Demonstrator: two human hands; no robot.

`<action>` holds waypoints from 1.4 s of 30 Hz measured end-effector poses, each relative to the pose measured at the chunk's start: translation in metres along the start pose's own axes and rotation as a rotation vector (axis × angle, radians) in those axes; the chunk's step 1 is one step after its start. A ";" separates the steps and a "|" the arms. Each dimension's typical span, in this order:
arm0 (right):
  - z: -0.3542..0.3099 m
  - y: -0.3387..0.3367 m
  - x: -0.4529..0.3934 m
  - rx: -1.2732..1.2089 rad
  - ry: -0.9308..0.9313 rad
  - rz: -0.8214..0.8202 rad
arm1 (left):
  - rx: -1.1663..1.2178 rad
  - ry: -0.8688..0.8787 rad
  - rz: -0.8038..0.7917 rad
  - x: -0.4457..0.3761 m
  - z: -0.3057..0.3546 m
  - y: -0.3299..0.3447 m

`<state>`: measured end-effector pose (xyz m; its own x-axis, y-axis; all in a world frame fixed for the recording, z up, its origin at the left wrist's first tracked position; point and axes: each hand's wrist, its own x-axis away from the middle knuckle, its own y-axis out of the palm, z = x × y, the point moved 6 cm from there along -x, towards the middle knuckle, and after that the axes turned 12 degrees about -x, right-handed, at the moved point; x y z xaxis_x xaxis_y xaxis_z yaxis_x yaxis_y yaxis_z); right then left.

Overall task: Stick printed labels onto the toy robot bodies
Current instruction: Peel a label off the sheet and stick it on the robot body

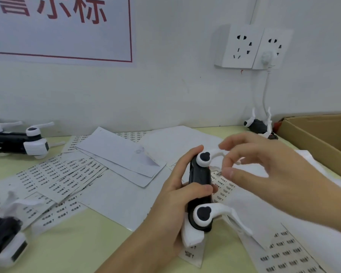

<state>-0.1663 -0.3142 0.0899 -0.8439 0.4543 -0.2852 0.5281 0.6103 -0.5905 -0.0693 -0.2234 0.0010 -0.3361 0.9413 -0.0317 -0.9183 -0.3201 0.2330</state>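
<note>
Cluttered table point(110, 243), left hand point(177, 196) gripping toy robot body point(200, 186)

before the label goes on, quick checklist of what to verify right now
1. Toy robot body held firmly by left hand: ok.
2. Black face of the body turned to the right hand: ok.
3. Label on right fingertips: cannot tell, too blurred.
4. Label sheets on the table close by: ok.
5. White limb out of the fingers' way: not ok, it sits right beside them.
</note>
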 end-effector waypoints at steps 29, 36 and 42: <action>-0.020 0.010 -0.035 0.402 -0.077 -0.243 | -0.019 0.005 -0.003 -0.001 -0.002 0.002; -0.023 0.014 -0.034 0.450 -0.097 -0.236 | -0.013 0.015 0.000 -0.002 -0.002 0.002; -0.027 0.016 -0.032 0.481 -0.113 -0.228 | -0.014 0.011 0.007 -0.001 -0.001 0.002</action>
<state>-0.1286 -0.3013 0.1104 -0.9511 0.2558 -0.1733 0.2500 0.3077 -0.9181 -0.0707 -0.2253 0.0005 -0.3450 0.9377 -0.0407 -0.9187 -0.3285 0.2193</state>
